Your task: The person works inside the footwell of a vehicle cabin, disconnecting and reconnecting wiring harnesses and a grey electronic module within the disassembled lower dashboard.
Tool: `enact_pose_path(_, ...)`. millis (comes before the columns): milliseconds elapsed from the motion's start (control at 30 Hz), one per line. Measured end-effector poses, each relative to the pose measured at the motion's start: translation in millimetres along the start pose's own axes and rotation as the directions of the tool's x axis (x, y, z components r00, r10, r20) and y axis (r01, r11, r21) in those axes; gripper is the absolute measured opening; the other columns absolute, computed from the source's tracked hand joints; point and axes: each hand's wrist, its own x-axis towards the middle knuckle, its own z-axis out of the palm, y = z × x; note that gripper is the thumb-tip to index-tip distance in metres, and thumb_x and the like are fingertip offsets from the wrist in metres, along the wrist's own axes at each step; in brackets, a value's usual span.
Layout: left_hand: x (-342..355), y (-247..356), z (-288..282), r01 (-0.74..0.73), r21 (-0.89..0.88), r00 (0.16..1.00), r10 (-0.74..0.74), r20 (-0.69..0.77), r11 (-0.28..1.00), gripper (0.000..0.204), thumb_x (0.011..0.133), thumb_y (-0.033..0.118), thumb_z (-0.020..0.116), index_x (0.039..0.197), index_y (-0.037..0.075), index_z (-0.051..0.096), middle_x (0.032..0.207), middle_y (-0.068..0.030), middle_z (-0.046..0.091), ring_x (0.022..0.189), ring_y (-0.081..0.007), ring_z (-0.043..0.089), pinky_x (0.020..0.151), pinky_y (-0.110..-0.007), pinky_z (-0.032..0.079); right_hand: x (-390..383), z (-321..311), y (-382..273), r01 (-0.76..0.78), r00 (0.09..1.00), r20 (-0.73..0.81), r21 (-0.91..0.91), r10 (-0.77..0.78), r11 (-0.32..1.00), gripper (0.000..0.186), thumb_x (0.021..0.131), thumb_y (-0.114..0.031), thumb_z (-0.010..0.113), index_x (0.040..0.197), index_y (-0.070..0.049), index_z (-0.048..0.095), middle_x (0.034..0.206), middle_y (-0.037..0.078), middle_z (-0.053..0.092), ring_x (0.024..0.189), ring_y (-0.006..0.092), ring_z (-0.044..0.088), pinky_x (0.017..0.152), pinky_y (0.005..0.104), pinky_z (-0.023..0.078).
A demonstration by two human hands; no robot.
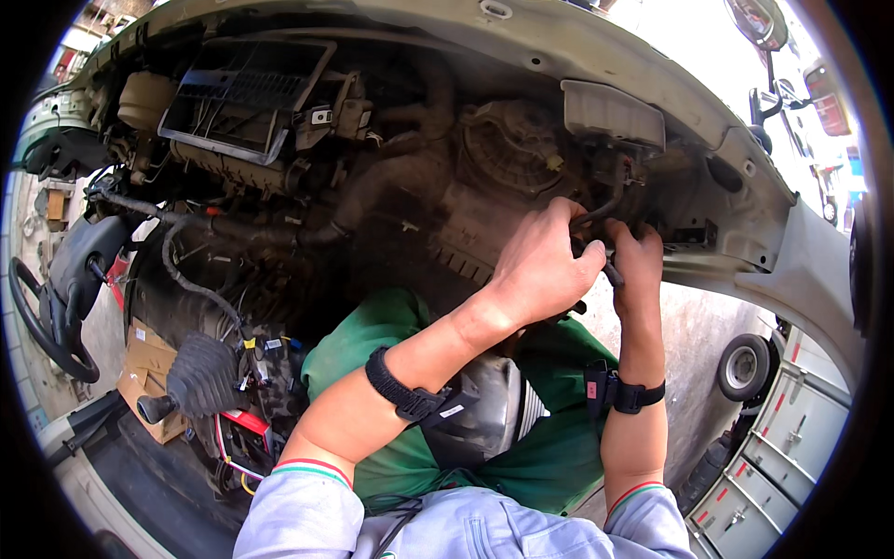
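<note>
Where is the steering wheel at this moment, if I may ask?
In the head view, the steering wheel sits at the far left, above and left of the cardboard.

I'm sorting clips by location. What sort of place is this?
Likely the partly stripped front cabin of a vehicle: a round black steering wheel, a ribbed dark grey gear-lever boot and a curved, dusty dark duct lying exposed suggest it.

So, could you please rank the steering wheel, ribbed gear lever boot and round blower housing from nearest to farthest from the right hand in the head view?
1. Round blower housing, upper left of the right hand.
2. Ribbed gear lever boot, lower left.
3. Steering wheel, far left.
</note>
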Motion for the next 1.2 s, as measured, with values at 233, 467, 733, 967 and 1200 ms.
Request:
enact_pose_path(233,-0.3,-1.5,-2.0,-0.002,-0.007,1.000,0.002,-0.018,1.000,0.048,0.087,0.026,0.065,0.119,-0.008,0.054,0.109,-0.0251,0.065,0.103,-0.0379,0.062,0.091,-0.042,0.049,-17.1,-0.6,-14.6,-0.035,0.999,0.044,0.180,0.027,0.983,0.024,0.084,-0.010,0.065,0.102,0.005,0.064,0.093,0.008,0.067,0.082,0.0159,0.060,0.076,0.0301,0.047)
enact_pose_path(467,3.7,-14.0,-30.3,0.183,-0.349,0.951,-0.256,-0.176,0.919,0.030,0.087,0.018,0.066,0.104,-0.007,0.065,0.099,-0.0130,0.069,0.093,-0.0197,0.063,0.085,-0.031,0.048,-11.0,-5.4,-9.2,0.016,0.997,0.074,0.264,-0.037,0.964,0.024,0.085,-0.008,0.064,0.104,0.006,0.064,0.097,0.007,0.067,0.087,0.0152,0.059,0.081,0.0294,0.046)
enact_pose_path(733,-10.7,-55.8,-88.2,0.291,-0.550,0.828,-0.494,-0.265,0.782,0.031,0.084,0.034,0.068,0.096,0.005,0.067,0.086,0.0011,0.061,0.074,-0.0104,0.052,0.062,-0.027,0.039,-8.3,1.8,-11.2,0.020,1.000,0.015,0.258,-0.024,0.966,0.015,0.084,-0.010,0.066,0.094,0.002,0.064,0.079,0.000,0.057,0.069,0.0094,0.050,0.065,0.0271,0.039)
enact_pose_path(967,2.8,-89.7,-98.0,0.380,-0.702,0.800,-0.595,-0.078,0.603,0.045,0.087,0.037,0.070,0.122,0.009,0.064,0.120,-0.0034,0.064,0.116,-0.0182,0.053,0.094,-0.034,0.038,-12.3,11.9,-19.3,-0.005,0.999,-0.031,0.261,0.013,0.965,0.010,0.084,-0.010,0.067,0.087,-0.001,0.064,0.073,-0.003,0.052,0.065,0.0066,0.044,0.062,0.0269,0.035)
enact_pose_path(1200,13.3,-73.5,-103.4,0.309,-0.870,0.895,-0.426,0.130,0.384,0.048,0.091,0.035,0.071,0.125,0.003,0.062,0.124,-0.0081,0.065,0.115,-0.0216,0.058,0.101,-0.034,0.042,0.5,5.4,-11.9,-0.061,0.998,-0.003,0.349,0.066,0.935,0.009,0.084,-0.009,0.067,0.080,-0.001,0.066,0.072,-0.002,0.053,0.063,0.0084,0.046,0.060,0.0278,0.035)
